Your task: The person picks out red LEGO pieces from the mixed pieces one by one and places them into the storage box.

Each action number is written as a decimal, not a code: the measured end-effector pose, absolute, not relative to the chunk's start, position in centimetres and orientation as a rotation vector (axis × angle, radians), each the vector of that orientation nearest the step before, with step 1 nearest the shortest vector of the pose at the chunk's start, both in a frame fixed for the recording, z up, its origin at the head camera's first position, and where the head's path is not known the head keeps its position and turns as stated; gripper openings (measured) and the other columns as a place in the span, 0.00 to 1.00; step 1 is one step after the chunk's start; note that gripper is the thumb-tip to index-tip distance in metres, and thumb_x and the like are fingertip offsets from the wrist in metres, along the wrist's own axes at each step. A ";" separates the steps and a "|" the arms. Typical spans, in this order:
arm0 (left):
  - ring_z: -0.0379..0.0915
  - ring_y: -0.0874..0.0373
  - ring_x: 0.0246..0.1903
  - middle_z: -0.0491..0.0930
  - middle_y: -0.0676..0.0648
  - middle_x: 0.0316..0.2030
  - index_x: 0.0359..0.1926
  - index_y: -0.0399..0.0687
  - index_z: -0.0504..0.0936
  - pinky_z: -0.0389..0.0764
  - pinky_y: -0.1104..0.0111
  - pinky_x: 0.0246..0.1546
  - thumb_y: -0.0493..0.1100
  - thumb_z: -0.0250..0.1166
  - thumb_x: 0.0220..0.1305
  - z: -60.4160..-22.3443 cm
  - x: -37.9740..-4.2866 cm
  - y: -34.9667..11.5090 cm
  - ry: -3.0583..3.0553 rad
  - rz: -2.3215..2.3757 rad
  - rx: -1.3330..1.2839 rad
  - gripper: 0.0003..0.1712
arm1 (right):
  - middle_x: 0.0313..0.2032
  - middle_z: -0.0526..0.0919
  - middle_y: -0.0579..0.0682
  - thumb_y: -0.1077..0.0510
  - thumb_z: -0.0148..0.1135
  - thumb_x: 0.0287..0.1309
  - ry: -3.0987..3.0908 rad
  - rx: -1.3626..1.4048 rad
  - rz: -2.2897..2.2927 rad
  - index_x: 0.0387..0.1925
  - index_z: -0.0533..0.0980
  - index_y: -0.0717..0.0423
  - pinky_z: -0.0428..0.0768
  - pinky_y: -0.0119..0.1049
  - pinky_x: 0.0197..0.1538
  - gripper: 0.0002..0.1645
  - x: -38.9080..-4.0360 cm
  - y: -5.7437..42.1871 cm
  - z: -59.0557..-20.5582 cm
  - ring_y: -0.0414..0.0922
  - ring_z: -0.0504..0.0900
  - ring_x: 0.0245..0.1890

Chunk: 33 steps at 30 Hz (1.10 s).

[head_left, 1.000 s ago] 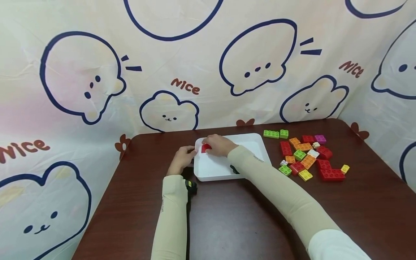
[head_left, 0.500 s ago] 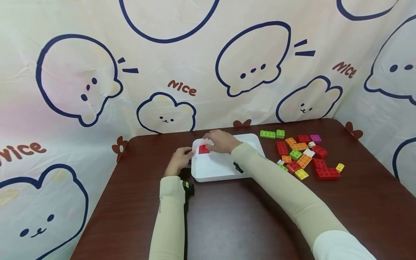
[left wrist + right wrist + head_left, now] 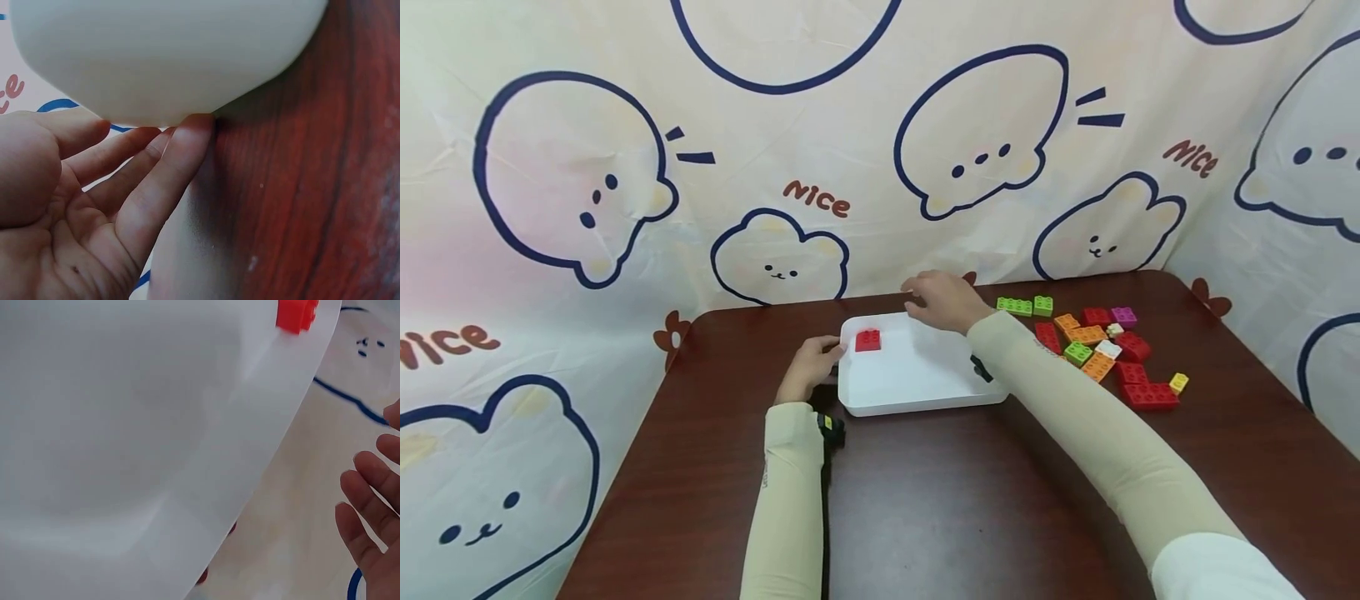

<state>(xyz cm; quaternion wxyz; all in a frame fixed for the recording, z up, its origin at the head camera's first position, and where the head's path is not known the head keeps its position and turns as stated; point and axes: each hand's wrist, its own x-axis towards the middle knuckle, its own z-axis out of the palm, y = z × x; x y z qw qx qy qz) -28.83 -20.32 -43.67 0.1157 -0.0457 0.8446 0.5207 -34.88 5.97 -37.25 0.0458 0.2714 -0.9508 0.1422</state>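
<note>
A white tray [image 3: 917, 371] lies on the table with a red toy brick [image 3: 868, 340] in its back left corner. At the tray's left side, my left hand [image 3: 808, 365] touches the outer wall with extended fingertips; the left wrist view shows this hand [image 3: 119, 181] against the pale wall. My right hand [image 3: 949, 302] is over the tray's back edge in the head view, holding nothing. In the right wrist view its spread fingers [image 3: 369, 500] are beyond the tray's rim, apart from the red brick [image 3: 296, 315].
Right of the tray lies a loose group of toy bricks, among them orange [image 3: 1099, 367], red [image 3: 1150, 397] and yellow [image 3: 1178, 383]. Green bricks [image 3: 1015, 307] sit near the table's back edge. A printed cloth [image 3: 820, 150] rises behind the brown table [image 3: 940, 500].
My right hand has let go of the red brick and moved up and right, toward the tray's back edge. The brick stays in the corner. My left hand remains at the tray's left side.
</note>
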 end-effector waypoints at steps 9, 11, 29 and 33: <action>0.75 0.42 0.56 0.71 0.35 0.65 0.71 0.36 0.68 0.81 0.50 0.56 0.46 0.55 0.79 -43.6 -28.7 -20.2 2.502 1.508 -0.129 0.28 | 0.49 0.84 0.52 0.50 0.64 0.67 -2.891 0.746 0.416 0.58 0.80 0.55 0.82 0.45 0.54 0.22 -35.4 10.1 -36.9 0.49 0.81 0.46; 0.75 0.42 0.56 0.71 0.35 0.65 0.71 0.36 0.68 0.80 0.50 0.56 0.46 0.55 0.79 -43.6 -28.7 -20.2 2.510 1.506 -0.124 0.28 | 0.50 0.84 0.54 0.50 0.63 0.67 -2.897 0.730 0.409 0.59 0.80 0.56 0.81 0.47 0.55 0.23 -35.4 10.9 -36.8 0.50 0.81 0.48; 0.76 0.42 0.56 0.73 0.35 0.64 0.71 0.37 0.68 0.83 0.52 0.52 0.46 0.56 0.78 -43.7 -28.8 -20.2 2.481 1.533 -0.144 0.28 | 0.59 0.79 0.61 0.48 0.64 0.65 -3.022 0.474 0.315 0.63 0.75 0.59 0.77 0.59 0.60 0.30 -34.7 17.9 -37.5 0.57 0.79 0.55; 0.75 0.41 0.56 0.72 0.35 0.64 0.72 0.37 0.67 0.83 0.52 0.52 0.46 0.55 0.79 -43.7 -28.8 -20.2 2.474 1.536 -0.132 0.28 | 0.60 0.77 0.61 0.47 0.64 0.64 -3.070 0.400 0.327 0.64 0.75 0.60 0.75 0.62 0.61 0.32 -34.6 19.2 -37.8 0.59 0.77 0.57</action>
